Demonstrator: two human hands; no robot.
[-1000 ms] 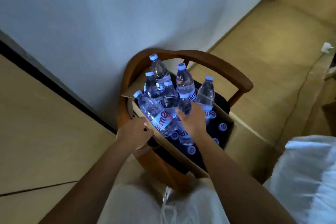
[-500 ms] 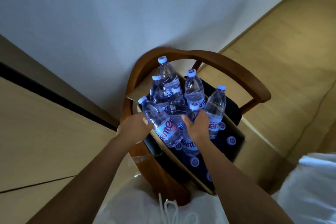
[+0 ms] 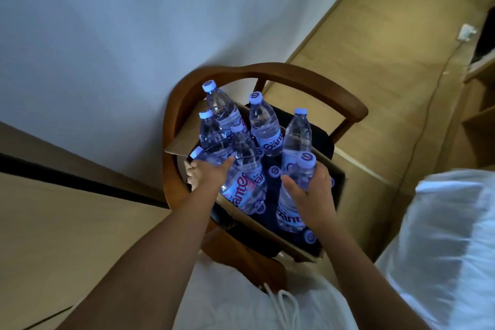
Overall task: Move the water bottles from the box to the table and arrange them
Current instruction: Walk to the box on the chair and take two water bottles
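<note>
An open cardboard box sits on a wooden chair and holds several clear water bottles with pale caps. My left hand grips the neck end of a tilted bottle that leans over the box's near-left edge. My right hand grips the upper part of another bottle, lifted partly above the bottles around it. Several more bottles, such as one at the back, stand upright in the box. Caps of lower bottles show in the dark bottom.
The wooden chair with a curved backrest stands against a white wall. Tan flooring stretches to the right, with a white plug and cable on it. White bedding lies at the right edge.
My right hand has pulled its bottle up and to the right, out from among the others. My left hand has closed round the tilted bottle's neck end. The view shifted closer.
</note>
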